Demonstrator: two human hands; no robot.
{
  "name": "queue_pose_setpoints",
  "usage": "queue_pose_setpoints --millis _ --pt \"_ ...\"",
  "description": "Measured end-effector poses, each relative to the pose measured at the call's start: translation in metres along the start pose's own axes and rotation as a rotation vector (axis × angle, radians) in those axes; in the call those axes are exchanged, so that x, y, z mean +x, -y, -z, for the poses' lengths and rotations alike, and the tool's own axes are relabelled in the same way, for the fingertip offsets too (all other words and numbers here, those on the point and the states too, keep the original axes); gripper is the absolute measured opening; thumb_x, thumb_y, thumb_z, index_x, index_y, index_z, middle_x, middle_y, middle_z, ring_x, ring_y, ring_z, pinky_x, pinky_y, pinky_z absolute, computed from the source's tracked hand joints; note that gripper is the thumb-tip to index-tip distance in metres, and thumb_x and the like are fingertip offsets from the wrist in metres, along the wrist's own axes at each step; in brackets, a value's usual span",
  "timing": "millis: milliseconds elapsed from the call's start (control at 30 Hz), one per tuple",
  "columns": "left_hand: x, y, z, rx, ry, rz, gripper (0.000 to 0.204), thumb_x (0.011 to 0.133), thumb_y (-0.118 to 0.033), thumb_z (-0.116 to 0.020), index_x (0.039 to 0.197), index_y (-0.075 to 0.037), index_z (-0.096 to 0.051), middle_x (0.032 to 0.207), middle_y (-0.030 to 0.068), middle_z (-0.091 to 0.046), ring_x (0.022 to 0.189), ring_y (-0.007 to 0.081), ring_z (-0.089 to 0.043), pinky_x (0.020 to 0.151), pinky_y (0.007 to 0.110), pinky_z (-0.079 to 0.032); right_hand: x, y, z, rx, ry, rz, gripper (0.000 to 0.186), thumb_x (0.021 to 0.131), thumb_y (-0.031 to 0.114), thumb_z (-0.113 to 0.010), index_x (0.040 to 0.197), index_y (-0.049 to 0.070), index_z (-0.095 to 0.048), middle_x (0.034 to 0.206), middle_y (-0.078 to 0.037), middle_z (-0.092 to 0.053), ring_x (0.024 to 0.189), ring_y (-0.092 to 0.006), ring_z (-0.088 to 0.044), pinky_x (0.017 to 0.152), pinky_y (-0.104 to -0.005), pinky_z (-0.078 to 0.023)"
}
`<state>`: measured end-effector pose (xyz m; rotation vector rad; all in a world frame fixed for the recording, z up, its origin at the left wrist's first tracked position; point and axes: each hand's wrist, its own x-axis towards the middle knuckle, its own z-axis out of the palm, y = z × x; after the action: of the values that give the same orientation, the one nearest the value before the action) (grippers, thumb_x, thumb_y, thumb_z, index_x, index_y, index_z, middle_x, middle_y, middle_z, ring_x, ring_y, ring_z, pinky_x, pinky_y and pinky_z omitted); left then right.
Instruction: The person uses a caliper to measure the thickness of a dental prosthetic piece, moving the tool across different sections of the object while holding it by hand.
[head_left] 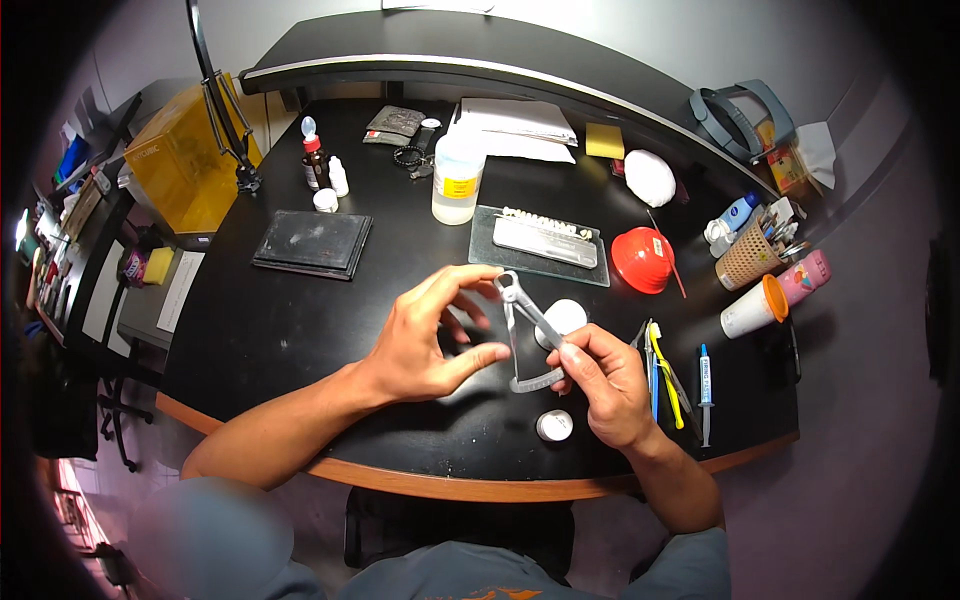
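Note:
My right hand (605,385) grips the lower end of a metal caliper-like gauge (525,335) with two long arms and a curved scale. My left hand (425,335) hovers just left of it, fingers spread, index fingertip touching or close to the gauge's upper jaws. Whether something small sits between the jaws is too small to tell. A small white round jar (554,426) rests on the black desk (270,330) below my right hand. Another white round lid (566,316) lies behind the gauge.
Hand tools with yellow and blue handles (662,375) and a syringe (705,385) lie at right. A glass slab with a tray (540,245), red bowl (640,260), white bottle (457,180), black pad (312,243), dropper bottles (318,165) and cups (755,305) stand farther back.

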<state>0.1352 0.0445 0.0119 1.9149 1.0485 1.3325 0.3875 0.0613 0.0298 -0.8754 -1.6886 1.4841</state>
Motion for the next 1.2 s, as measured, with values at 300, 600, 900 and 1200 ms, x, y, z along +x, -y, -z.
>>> queue_pose_setpoints --millis 300,600,900,1200 --pt "0.008 0.009 0.007 0.325 0.001 -0.389 0.067 0.069 -0.025 -0.093 0.127 -0.004 -0.068 0.129 0.0148 -0.061 0.106 0.0258 -0.066 0.08 0.033 -0.057 0.005 0.002 -0.002 -0.186 0.022 0.062 0.024 0.102 0.016 -0.059 0.088 -0.001 -0.065 0.074 -0.003 -0.064 0.065 -0.007 -0.059 0.06 -0.0251 -0.048" --pt "0.001 0.011 0.011 0.393 0.073 -0.444 0.048 0.066 -0.028 -0.092 0.106 -0.007 -0.076 0.094 0.0042 -0.072 0.089 0.0213 -0.067 0.08 0.036 -0.049 0.001 0.001 -0.007 -0.219 0.03 0.057 0.025 0.103 0.017 -0.059 0.089 -0.001 -0.067 0.073 -0.002 -0.064 0.064 -0.0058 -0.057 0.059 -0.0244 -0.046" --pt "-0.002 0.012 0.008 0.354 0.063 -0.445 0.053 0.066 -0.038 -0.091 0.11 -0.013 -0.077 0.087 -0.0012 -0.07 0.078 0.0155 -0.064 0.075 0.033 -0.042 0.003 0.0 -0.011 -0.244 0.022 0.064 0.024 0.103 0.015 -0.06 0.089 -0.002 -0.069 0.071 -0.002 -0.065 0.063 -0.0051 -0.056 0.058 -0.0246 -0.046" --pt "-0.004 0.013 0.009 0.339 0.05 -0.431 0.043 0.069 -0.03 -0.09 0.106 -0.013 -0.078 0.084 -0.0016 -0.07 0.075 0.0144 -0.062 0.075 0.033 -0.04 0.004 -0.001 -0.016 -0.319 0.005 0.132 0.019 0.1 0.011 -0.062 0.09 -0.003 -0.07 0.07 -0.005 -0.066 0.063 -0.0074 -0.058 0.058 -0.0268 -0.046"
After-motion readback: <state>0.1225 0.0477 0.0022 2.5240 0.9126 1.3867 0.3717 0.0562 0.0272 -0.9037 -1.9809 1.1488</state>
